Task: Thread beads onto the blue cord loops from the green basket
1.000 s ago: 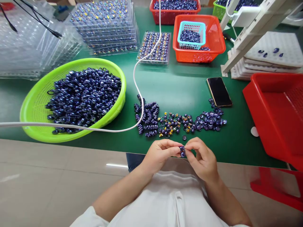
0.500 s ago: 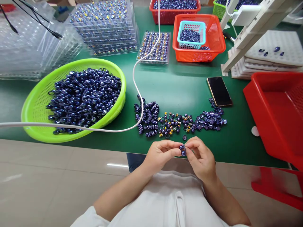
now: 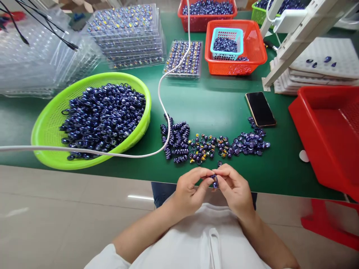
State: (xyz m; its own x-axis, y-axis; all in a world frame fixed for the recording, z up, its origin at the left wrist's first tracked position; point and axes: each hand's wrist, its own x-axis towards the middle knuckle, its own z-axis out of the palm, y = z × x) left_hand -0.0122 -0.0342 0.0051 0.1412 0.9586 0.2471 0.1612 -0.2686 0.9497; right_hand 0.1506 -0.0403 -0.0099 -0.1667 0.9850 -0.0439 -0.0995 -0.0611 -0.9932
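Observation:
Between the fingertips of both hands, just off the table's front edge, is a small dark blue beaded loop (image 3: 215, 183). My left hand (image 3: 193, 186) pinches it from the left, thumb and forefinger closed. From the other side my right hand (image 3: 234, 188) grips it the same way. Fingers partly cover the loop. Just beyond the fingertips lies a single dark faceted piece (image 3: 219, 163). Farther up are loose blue beads with gold-coloured parts (image 3: 202, 147), a heap of flat faceted pieces (image 3: 249, 143) and stacked dark coil-like pieces (image 3: 179, 140).
A green basket (image 3: 42, 130) heaped with dark beaded loops stands left. A white cable (image 3: 134, 155) crosses it and the table. Behind are bead-filled trays (image 3: 183, 56) and an orange basket (image 3: 235, 68). A phone (image 3: 260, 108) and a red bin (image 3: 311, 149) are at right.
The beaded loop has turned between my fingers and now hangs with a round bead at its lower end. My hands have drawn closer together around it. The view has shifted slightly.

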